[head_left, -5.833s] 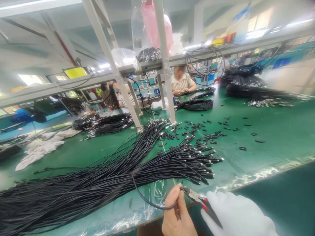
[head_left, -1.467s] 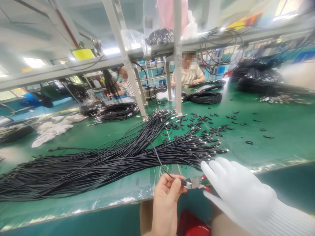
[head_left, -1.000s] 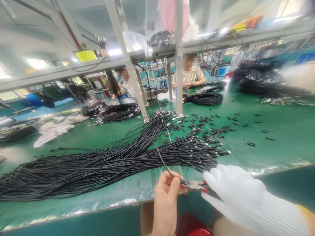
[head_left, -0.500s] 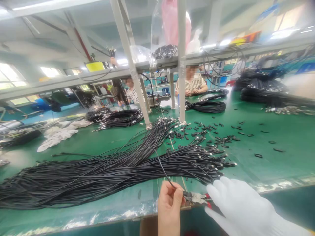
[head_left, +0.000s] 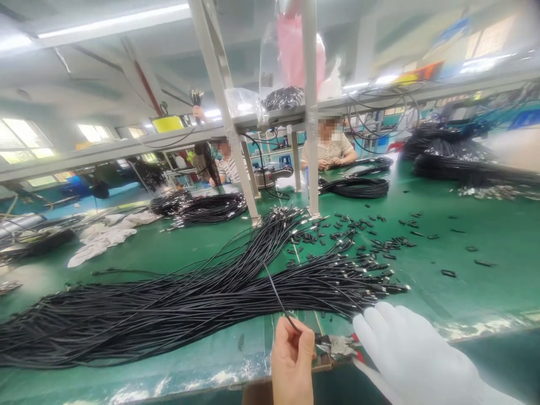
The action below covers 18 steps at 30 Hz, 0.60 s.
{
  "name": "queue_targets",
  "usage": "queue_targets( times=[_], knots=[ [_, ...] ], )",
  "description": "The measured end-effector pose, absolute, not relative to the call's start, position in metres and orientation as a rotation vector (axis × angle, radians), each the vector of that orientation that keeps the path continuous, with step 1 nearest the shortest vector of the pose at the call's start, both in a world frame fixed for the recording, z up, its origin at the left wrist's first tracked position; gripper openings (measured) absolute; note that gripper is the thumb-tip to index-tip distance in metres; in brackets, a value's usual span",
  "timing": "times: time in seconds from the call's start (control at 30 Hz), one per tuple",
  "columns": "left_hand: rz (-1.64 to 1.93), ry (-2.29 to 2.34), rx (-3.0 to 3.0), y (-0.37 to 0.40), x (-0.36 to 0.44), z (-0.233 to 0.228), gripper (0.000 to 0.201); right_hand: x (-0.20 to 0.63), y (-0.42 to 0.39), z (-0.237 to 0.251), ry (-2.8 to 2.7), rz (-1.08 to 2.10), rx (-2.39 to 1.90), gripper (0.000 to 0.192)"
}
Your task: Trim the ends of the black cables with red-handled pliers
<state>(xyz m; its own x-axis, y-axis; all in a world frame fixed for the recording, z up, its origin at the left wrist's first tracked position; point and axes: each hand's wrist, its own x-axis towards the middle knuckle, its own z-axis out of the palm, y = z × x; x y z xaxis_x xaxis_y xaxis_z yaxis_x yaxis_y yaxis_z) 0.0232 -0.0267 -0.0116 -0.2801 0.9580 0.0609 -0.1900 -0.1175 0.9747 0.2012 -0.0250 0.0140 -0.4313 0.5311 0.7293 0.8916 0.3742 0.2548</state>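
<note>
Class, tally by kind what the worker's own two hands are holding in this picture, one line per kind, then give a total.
Single black cable, pinched in the bare left hand: 1
Red-handled pliers, in the white-gloved right hand: 1
Total: 2

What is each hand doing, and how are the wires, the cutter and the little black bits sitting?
left hand: bare, pinching one cable
right hand: white-gloved, gripping the pliers
pliers: tips at the cable's end
cable pile: lying loose on the green table
small black pieces: scattered
</note>
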Motion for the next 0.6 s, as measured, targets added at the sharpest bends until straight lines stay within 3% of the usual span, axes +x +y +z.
queue_targets(
  times=[0.3,0.6],
  knots=[
    [1.640,1.134,0.856,-0.032,0.028,-0.007,0.053,0.207,-0.017,0.016,-2.145,-0.860,-1.141,0.027],
    [1.458,1.003,0.781,-0.038,0.021,-0.012,0.043,0.227,-0.020,0.006,-2.404,-0.855,-1.218,0.030]
  ],
)
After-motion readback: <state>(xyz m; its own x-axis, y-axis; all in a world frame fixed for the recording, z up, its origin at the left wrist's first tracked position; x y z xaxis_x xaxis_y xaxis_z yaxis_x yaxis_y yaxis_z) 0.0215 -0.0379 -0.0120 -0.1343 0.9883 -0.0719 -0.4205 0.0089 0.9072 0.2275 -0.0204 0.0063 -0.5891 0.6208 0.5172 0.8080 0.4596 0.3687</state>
